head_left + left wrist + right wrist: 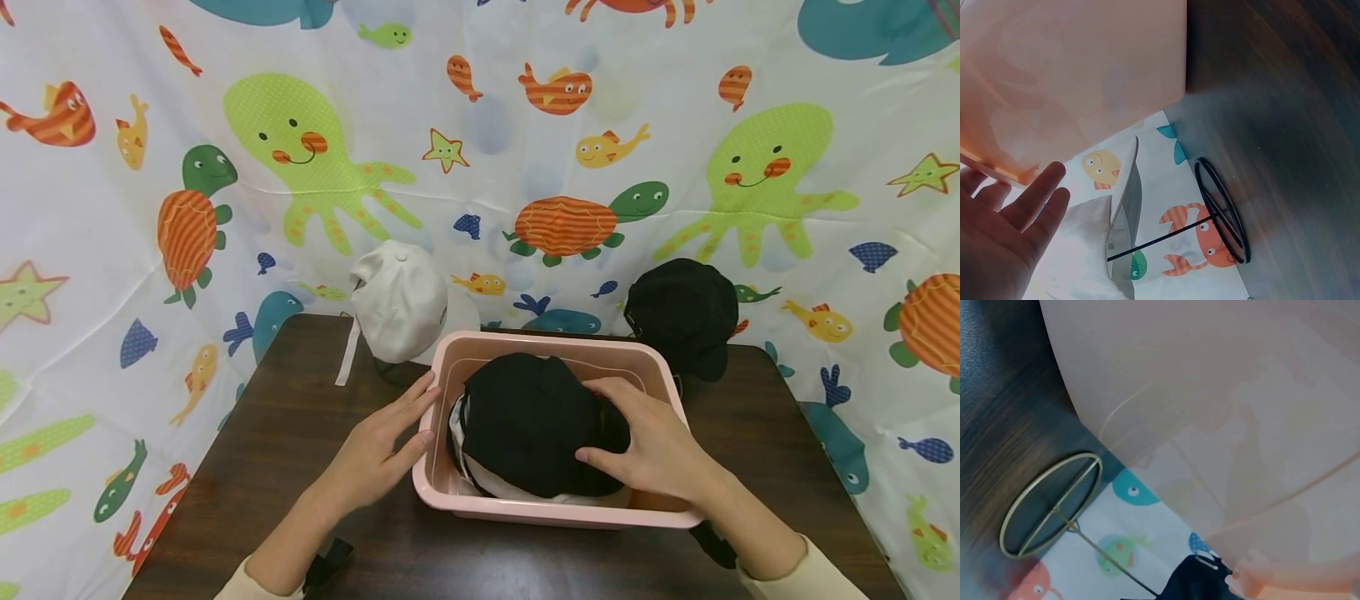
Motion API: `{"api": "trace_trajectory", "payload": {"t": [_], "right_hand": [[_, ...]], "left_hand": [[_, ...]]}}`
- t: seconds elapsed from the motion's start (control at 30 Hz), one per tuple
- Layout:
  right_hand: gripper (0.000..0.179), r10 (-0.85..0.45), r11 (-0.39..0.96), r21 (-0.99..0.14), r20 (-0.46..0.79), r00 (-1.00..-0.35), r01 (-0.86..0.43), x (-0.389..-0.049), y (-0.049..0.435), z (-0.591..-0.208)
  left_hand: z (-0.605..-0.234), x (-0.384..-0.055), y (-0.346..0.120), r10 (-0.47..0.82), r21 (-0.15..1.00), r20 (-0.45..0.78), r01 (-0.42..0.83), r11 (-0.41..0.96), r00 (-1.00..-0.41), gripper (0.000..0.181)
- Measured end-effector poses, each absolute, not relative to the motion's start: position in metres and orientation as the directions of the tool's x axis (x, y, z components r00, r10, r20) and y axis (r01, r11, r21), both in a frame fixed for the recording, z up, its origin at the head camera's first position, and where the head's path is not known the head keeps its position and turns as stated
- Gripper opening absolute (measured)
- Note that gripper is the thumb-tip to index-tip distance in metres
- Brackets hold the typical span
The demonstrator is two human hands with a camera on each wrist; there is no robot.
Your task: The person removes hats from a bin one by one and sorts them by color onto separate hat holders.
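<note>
A pink plastic bin stands on the table with caps stacked in it. A black cap lies uppermost, and parts of lighter caps show under its front and left edges. My right hand reaches over the bin's right side and holds the black cap's right end, thumb toward the front and index finger toward the back; the other fingers are hidden. At the bin's left rim, my left hand rests with its fingers extended. Those fingers also show beside the bin in the left wrist view.
Behind the bin at left, a white cap hangs on a black wire stand. Another black cap sits at back right on a gold-coloured wire stand. A sea-animal curtain hangs behind the dark wooden table.
</note>
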State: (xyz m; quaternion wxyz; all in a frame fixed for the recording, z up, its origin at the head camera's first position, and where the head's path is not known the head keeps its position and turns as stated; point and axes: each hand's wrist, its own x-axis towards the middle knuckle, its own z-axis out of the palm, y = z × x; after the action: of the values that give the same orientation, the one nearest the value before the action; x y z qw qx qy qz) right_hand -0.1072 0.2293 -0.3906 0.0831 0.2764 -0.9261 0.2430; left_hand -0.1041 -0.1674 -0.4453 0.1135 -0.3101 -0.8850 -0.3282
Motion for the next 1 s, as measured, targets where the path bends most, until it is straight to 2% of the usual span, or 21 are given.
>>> {"api": "trace_trajectory", "payload": {"t": [0.23, 0.43, 0.6, 1.0], "right_hand": [[0.063, -0.497, 0.689, -0.393, 0.354, -0.792, -0.608, -0.113, 0.228, -0.394], [0.050, -0.518, 0.610, -0.459, 0.385, -0.764, -0.645, -0.121, 0.228, -0.397], [0.046, -0.530, 0.558, -0.499, 0.400, -0.748, -0.663, -0.126, 0.229, -0.400], [0.040, -0.541, 0.495, -0.605, 0.348, -0.766, -0.624, -0.131, 0.228, -0.402]], "left_hand": [[-0.445, -0.104, -0.167, 0.469, 0.514, 0.403, 0.618, 0.594, -0.786, 0.056], [-0.444, -0.103, -0.166, 0.466, 0.524, 0.396, 0.611, 0.593, -0.791, 0.056], [-0.446, -0.104, -0.166, 0.465, 0.528, 0.411, 0.621, 0.580, -0.784, 0.055], [-0.450, -0.105, -0.166, 0.458, 0.546, 0.422, 0.622, 0.561, -0.783, 0.054]]}}
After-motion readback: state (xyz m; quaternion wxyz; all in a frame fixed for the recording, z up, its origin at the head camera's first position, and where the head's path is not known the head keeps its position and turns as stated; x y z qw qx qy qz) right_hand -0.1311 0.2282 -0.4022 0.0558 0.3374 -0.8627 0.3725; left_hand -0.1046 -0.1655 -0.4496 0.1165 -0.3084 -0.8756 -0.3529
